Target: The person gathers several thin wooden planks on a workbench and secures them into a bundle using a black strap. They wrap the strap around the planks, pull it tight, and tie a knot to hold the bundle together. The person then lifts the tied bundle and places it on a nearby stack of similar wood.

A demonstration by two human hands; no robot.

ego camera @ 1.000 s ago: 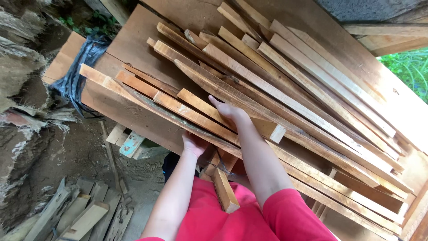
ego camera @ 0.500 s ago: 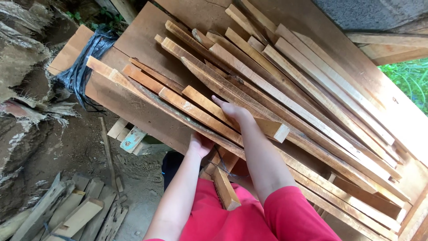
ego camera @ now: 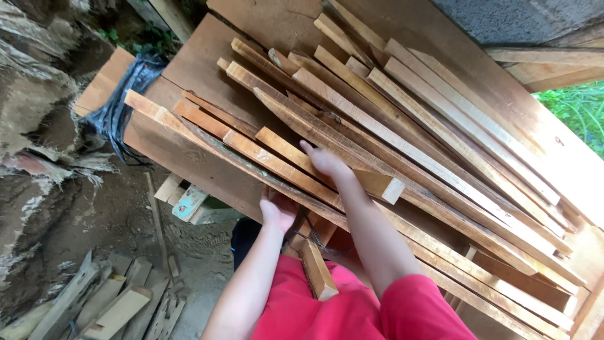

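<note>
A short, pale orange-brown wooden slat with a squared-off cut end [ego camera: 327, 165] lies on top of a heap of long rough-sawn timber strips [ego camera: 440, 145], its long axis running diagonally from the upper left down to the lower right, where the blunt end points toward the person. The other strips in the heap lie nearly parallel to it on the same slant. The right hand [ego camera: 326, 161] rests palm-down on the upper face of this slat, the forearm reaching up from the lower right in a red sleeve [ego camera: 421, 308]; its fingers lie flat and close together along the wood, pressing on it rather than wrapped round it. The left hand [ego camera: 278, 211] comes up from below with the arm bare, its fingers curled up against the lower edge of the long thin orange slat [ego camera: 207, 135] at the front of the heap; how firmly they clamp it cannot be told. The heap sits on a broad brown plywood board [ego camera: 201, 69] that serves as a desk. A bundle of black cable [ego camera: 123, 104] hangs at its left edge. Below lies a bare earth floor [ego camera: 113, 220] littered with grey offcuts of wood [ego camera: 107, 302], and green foliage [ego camera: 576, 113] shows at the far right.
</note>
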